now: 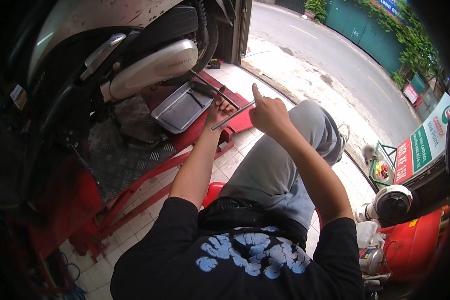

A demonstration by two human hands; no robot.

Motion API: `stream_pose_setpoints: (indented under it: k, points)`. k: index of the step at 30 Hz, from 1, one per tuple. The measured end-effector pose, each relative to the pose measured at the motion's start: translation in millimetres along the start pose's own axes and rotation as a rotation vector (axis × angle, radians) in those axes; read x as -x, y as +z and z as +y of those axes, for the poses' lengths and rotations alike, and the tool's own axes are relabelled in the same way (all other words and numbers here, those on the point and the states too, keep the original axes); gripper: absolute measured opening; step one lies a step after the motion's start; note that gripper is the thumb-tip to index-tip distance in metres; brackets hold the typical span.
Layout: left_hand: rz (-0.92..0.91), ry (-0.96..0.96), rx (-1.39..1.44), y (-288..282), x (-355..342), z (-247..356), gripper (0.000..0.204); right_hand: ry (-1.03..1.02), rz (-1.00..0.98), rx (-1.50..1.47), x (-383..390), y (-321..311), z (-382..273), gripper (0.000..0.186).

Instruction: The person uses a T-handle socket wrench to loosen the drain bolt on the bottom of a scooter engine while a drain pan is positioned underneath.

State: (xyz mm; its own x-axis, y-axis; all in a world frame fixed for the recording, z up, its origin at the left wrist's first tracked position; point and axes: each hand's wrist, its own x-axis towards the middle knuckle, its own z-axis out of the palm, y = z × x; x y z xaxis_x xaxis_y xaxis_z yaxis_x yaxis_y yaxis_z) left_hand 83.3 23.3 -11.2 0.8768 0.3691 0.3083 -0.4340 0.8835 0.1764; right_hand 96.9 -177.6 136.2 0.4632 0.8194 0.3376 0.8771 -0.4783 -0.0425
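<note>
Right-hand grip (270, 116) was up against the crossbar's upper end, index raised; fingers hidden behind the hand, so couldn't tell if it pinched. Left-hand grip (217, 110) had thumb and fingers loosely parted about the shaft, probably to steady it without stopping a turn.

Motorbike (155, 65) stood beyond and left of both grips, on a red lift platform (244, 119), likely raised for easy seated reach. Metal tray (177, 111) sat just left of the left grip, presumably for catching loose parts. T-handle tool (228, 120) ran between the grips, shaft slanting away toward the bike's underside, crossbar presumably out for leverage. Smallest: dark piece (195, 98) inside the tray, kind unclear.
</note>
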Motion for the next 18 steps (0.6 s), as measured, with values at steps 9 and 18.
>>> stream_pose_setpoints:
  k: [9,18]
  points:
    - [-0.025,0.013,0.046,-8,-7,8,0.037,-0.335,-0.406,-0.28,15,22,-24,0.039]
    - [-0.012,-0.041,0.092,-10,-9,2,0.033,0.035,-0.07,-0.138,10,6,-19,0.069]
